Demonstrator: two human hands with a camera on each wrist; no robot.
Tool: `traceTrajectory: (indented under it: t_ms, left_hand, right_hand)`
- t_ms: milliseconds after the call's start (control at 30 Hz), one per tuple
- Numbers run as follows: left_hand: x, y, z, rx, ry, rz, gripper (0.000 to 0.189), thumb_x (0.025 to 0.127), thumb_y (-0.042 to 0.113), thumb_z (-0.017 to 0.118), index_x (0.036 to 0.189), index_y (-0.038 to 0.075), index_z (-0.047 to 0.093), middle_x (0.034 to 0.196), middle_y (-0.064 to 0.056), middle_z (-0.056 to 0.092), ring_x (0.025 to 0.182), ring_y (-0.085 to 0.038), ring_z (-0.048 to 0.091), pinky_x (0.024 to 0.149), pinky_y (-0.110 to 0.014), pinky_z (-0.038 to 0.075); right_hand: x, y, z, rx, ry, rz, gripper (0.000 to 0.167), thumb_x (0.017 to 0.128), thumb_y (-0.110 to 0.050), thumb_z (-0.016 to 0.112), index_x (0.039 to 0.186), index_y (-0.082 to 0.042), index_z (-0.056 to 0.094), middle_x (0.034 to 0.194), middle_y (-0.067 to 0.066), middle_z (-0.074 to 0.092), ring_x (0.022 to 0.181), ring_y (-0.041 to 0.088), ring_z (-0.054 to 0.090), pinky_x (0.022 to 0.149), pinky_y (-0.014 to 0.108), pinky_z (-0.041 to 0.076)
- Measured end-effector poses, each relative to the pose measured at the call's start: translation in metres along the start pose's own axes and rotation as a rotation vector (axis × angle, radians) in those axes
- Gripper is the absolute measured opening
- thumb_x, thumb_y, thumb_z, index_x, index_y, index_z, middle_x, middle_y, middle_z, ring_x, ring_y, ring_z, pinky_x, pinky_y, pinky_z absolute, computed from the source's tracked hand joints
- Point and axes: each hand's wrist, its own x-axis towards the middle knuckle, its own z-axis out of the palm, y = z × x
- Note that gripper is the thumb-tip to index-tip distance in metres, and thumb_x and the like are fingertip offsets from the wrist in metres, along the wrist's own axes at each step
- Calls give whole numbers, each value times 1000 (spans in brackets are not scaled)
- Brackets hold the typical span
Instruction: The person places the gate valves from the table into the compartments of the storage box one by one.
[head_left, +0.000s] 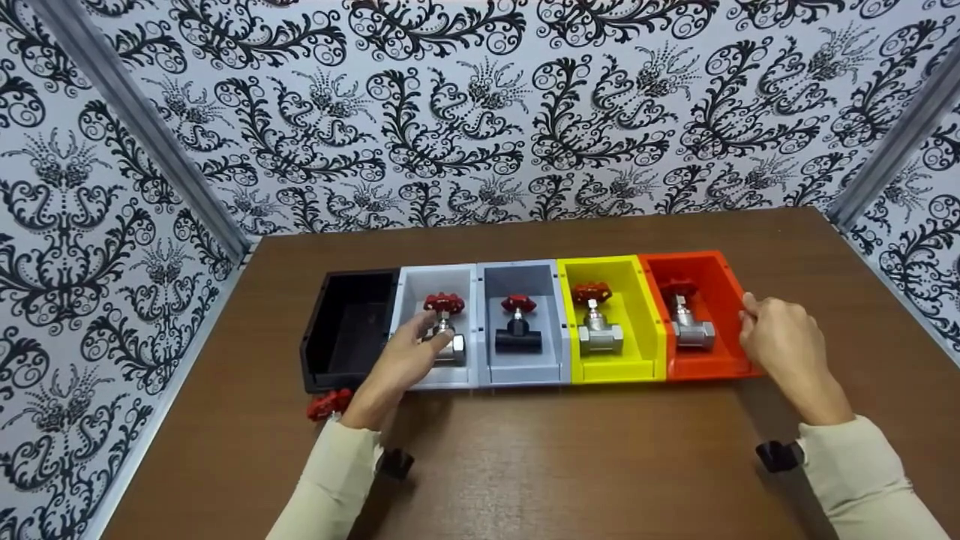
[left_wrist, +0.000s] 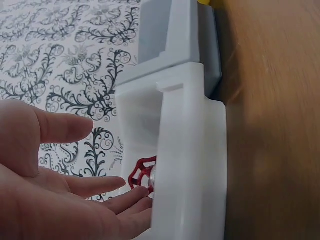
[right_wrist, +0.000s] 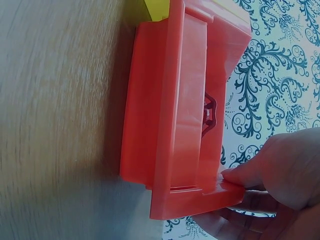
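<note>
My left hand [head_left: 409,351] reaches over the white bin [head_left: 439,279], its fingers loosely extended beside a gate valve [head_left: 444,303] with a red handwheel. In the left wrist view, the thumb stands apart and the fingertips overlap that handwheel [left_wrist: 145,172]; nothing is gripped. At the far right end of the row, my right hand [head_left: 787,345] pinches the outer side wall of the red bin [head_left: 721,289]. The right wrist view shows the thumb inside the wall [right_wrist: 220,195] and the fingers outside. Inside the red bin lies another metal valve [head_left: 694,334].
Between them sit a grey bin [head_left: 517,281] with a black-bodied valve [head_left: 517,341] and a yellow bin [head_left: 626,281] with a metal valve [head_left: 600,337]. A black bin [head_left: 352,322] ends the row on the left. Another red handwheel [head_left: 328,405] lies before it, partly behind the left forearm.
</note>
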Motion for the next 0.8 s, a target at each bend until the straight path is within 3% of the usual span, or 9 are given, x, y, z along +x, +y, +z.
traceTrajectory:
  t_ms: [267,533,800]
  left_hand:
    - [-15,3,-7,-41,19,13,53,96,20,63,143,3,48,137,-23,55,133,-37,48,109,-51,37]
    - [-25,4,-20,-49,41,15,45,96,19,62,139,9,53,131,-18,59,124,-30,56,103,-48,43]
    - [-32,-3,-31,-137,49,-6,37,98,13,60,134,7,57,124,-17,61,114,-28,58,99,-44,47]
  right_hand:
    - [0,0,-2,8,-14,21,24,91,-10,59,94,12,68,77,34,61,57,48,53,59,66,45]
    - [0,0,-2,6,-27,28,25,92,-10,59,91,13,66,75,32,60,57,47,53,60,65,45]
    - [-1,-1,-1,7,-21,35,25,92,-11,58,88,12,66,80,36,61,60,53,55,60,67,44]
